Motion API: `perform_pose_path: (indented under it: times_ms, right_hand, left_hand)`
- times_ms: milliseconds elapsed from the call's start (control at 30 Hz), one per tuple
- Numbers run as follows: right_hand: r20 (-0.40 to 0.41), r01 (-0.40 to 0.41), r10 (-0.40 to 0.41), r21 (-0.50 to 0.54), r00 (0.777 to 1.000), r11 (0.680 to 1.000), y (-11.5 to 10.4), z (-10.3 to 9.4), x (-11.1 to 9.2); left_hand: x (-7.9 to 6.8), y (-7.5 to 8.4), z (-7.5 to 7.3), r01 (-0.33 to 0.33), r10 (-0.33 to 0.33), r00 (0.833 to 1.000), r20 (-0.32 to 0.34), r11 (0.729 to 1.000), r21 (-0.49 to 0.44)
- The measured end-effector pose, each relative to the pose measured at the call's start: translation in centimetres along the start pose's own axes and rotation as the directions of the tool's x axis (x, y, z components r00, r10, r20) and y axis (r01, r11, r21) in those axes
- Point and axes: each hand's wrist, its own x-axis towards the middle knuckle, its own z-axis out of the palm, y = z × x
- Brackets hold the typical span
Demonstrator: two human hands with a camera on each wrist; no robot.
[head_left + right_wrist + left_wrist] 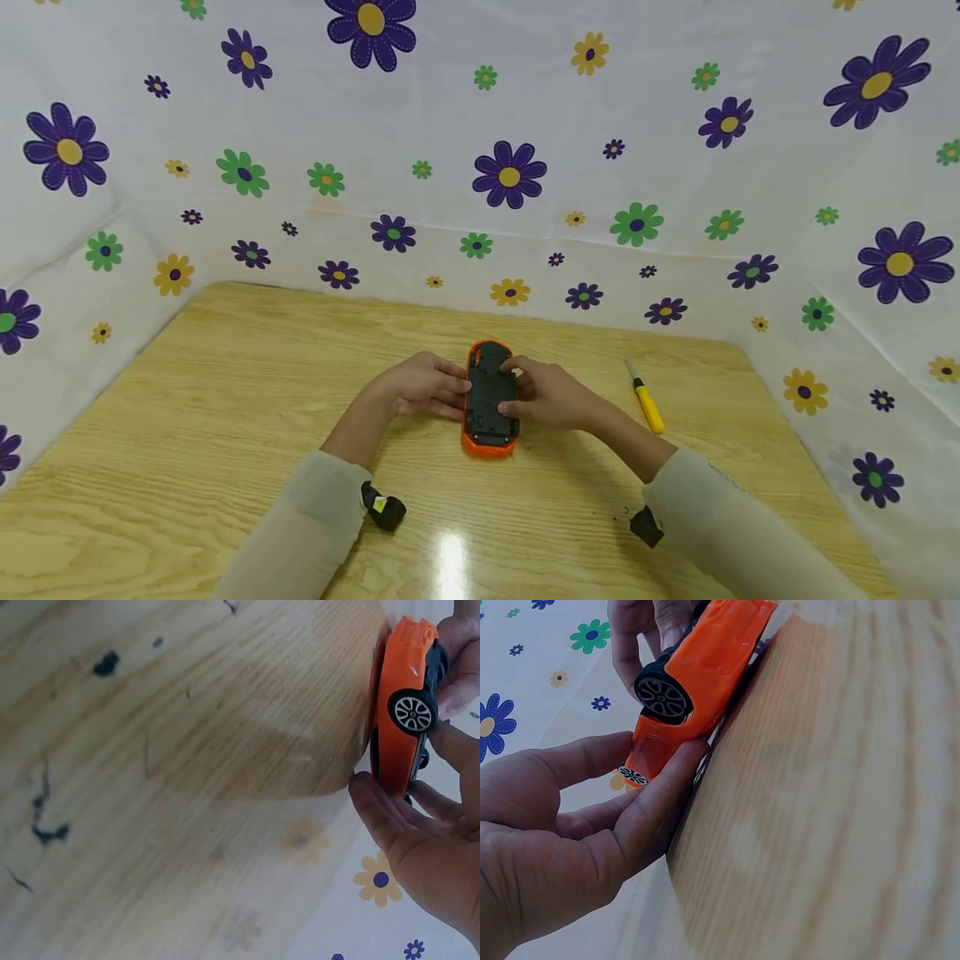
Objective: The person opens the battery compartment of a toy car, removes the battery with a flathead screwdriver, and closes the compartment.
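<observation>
An orange toy car (pixel 486 408) lies upside down on the wooden table, its black underside facing up. My left hand (pixel 426 385) grips its left side, with a fingertip at the edge of the underside and other fingers low along the body. From the right, my right hand (pixel 553 395) holds the car, thumb and a finger on the black base. In the left wrist view, a black wheel (pixel 662 697) shows on the orange side. Another wheel (pixel 412 711) appears in the right wrist view, close to the right hand's fingertips.
A screwdriver (pixel 649 407) with a yellow handle lies to the right of the car, beyond the right forearm. White flowered cloth (pixel 420 200) rises behind the table (pixel 247 375) and along both sides. Small dark marks (pixel 106 664) dot the tabletop near the right wrist.
</observation>
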Motion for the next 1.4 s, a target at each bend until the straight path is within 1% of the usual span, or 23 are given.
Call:
perform_pose_path:
  times_ms: [167,333,433,667,833,967,1100,1200,1300,1400]
  right_hand:
    - [0.021,-0.061,0.06,0.056,0.998,0.997,-0.1,-0.5,0.9]
    - [0.033,-0.122,0.118,0.131,0.992,0.984,-0.6,-0.7,1.4]
    - [0.032,-0.16,0.157,0.139,0.987,0.977,-1.0,-0.7,1.5]
    - [0.024,-0.225,0.224,0.104,0.974,0.969,-2.1,-0.8,1.8]
    - [0.016,-0.228,0.228,0.125,0.973,0.966,-2.2,-0.7,1.7]
    - [-0.005,-0.224,0.227,0.138,0.974,0.965,-2.4,-0.7,1.7]
    - [-0.041,-0.227,0.23,0.073,0.972,0.971,-2.7,-0.7,1.5]
    - [-0.086,-0.222,0.22,-0.017,0.972,0.975,-2.8,-0.7,1.5]
    - [-0.129,-0.22,0.207,-0.09,0.97,0.971,-3.0,-0.6,1.4]
    - [-0.157,-0.212,0.19,-0.14,0.969,0.967,-3.1,-0.4,1.3]
  left_hand:
    - [0.0,0.1,-0.1,-0.004,0.004,1.0,0.008,1.0,-0.004]
    - [0.0,0.0,-0.1,-0.007,0.007,1.0,0.008,1.0,-0.006]
    - [-0.1,0.0,-0.1,-0.003,0.003,1.0,0.011,1.0,-0.01]
    - [0.0,0.0,-0.1,-0.003,0.003,1.0,0.011,1.0,-0.01]
    - [0.1,-0.1,-0.1,0.002,-0.002,1.0,0.009,1.0,-0.017]
    - [0.1,0.0,-0.1,0.0,0.0,1.0,0.01,1.0,-0.018]
    - [0.1,0.0,-0.1,0.0,0.0,1.0,0.011,1.0,-0.018]
    - [0.1,0.0,-0.1,0.0,0.0,1.0,0.009,1.0,-0.018]
    - [0.1,0.0,-0.1,0.001,-0.001,1.0,0.007,1.0,-0.018]
    - [0.1,-0.1,-0.1,0.001,0.0,1.0,0.006,1.0,-0.019]
